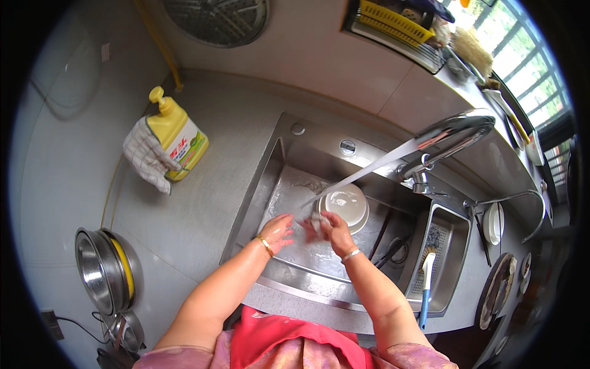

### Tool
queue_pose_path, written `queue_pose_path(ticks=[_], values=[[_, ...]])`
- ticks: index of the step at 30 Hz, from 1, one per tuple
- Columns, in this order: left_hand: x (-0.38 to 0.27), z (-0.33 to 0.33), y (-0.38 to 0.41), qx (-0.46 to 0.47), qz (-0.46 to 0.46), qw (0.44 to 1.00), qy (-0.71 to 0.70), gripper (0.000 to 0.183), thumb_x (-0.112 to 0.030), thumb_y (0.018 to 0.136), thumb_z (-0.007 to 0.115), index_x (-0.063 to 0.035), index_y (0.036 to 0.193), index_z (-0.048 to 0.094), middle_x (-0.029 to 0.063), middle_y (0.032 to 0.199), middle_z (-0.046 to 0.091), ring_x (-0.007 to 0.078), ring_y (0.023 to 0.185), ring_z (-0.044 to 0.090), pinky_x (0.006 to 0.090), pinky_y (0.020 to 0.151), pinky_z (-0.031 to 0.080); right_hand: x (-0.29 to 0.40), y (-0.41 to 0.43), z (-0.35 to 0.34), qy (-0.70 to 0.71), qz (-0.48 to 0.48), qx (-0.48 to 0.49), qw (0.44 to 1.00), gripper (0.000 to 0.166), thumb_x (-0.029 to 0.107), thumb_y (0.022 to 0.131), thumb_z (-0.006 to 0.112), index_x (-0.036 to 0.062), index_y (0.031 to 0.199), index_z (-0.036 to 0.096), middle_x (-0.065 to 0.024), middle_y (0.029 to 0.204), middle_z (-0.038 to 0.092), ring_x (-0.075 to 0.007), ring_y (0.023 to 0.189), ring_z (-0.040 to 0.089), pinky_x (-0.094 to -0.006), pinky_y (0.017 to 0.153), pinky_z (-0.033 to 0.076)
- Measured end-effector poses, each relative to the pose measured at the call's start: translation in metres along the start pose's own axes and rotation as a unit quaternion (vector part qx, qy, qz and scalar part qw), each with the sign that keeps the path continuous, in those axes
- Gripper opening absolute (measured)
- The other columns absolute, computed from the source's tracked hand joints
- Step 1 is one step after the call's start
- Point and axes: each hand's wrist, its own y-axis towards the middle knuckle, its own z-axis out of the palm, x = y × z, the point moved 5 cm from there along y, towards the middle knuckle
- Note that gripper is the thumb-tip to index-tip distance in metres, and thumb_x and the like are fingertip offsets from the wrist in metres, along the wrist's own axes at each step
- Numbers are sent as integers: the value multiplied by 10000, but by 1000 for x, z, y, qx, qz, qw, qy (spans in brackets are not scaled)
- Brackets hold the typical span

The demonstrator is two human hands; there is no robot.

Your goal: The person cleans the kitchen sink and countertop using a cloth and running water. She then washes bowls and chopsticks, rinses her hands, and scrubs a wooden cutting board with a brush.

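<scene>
Over the left part of the steel sink basin (272, 198) my left hand (278, 233) is wet, with its fingers apart and nothing in it. My right hand (339, 233) grips a crumpled, light-coloured cloth (320, 223), blurred at its lower end. Just beyond it, stacked white bowls (348, 203) stand on the basin floor. Water (373, 163) runs from the chrome faucet (454, 131) down past the bowls' left side. Dark chopsticks (381, 233) and some utensils (396, 251) lie to the right of the bowls, their kinds unclear.
A perforated drain tray (454, 272) at the right holds a blue-and-white brush (427, 281) and a scouring pad (433, 236). A yellow pump bottle (186, 133) with a checked cloth (145, 152) over it stands left. Metal basins (94, 272) lean at the far left. Plates (494, 223) are at right.
</scene>
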Motion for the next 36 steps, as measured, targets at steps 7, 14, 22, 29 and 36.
queue_pose_path(ticks=[7,14,22,29,36], values=[[-48,72,10,128,17,984,-120,396,-511,757,448,-125,839,475,40,839,496,186,801,486,347,694,407,70,-5,69,7,-81,-18,997,213,98,776,506,45,982,490,-29,756,524,-86,650,487,-210,597,400],[-27,130,30,260,76,945,-184,298,-308,836,381,-49,916,505,68,908,548,183,851,520,327,794,413,67,47,0,-354,-108,-266,890,255,158,792,333,-5,646,464,-213,666,495,-366,678,472,-455,614,357],[-44,121,39,267,83,942,-183,356,-348,823,362,-46,946,503,88,915,538,238,843,516,357,757,424,87,49,22,-223,-92,-211,947,228,132,773,426,-20,926,500,-239,962,494,-409,929,439,-442,776,348],[-47,91,61,217,-16,950,-223,543,-498,776,360,-40,1068,387,187,961,499,334,893,502,470,748,417,102,2,69,-344,-335,-261,837,127,97,764,444,1,809,514,-166,873,511,-348,875,458,-388,770,369],[-44,124,46,178,1,965,-191,358,-401,788,411,-60,865,486,106,787,515,251,718,529,393,662,462,102,-5,53,-256,-327,-79,906,253,95,768,462,-11,997,485,-201,1116,393,-345,1044,380,-377,890,304]])
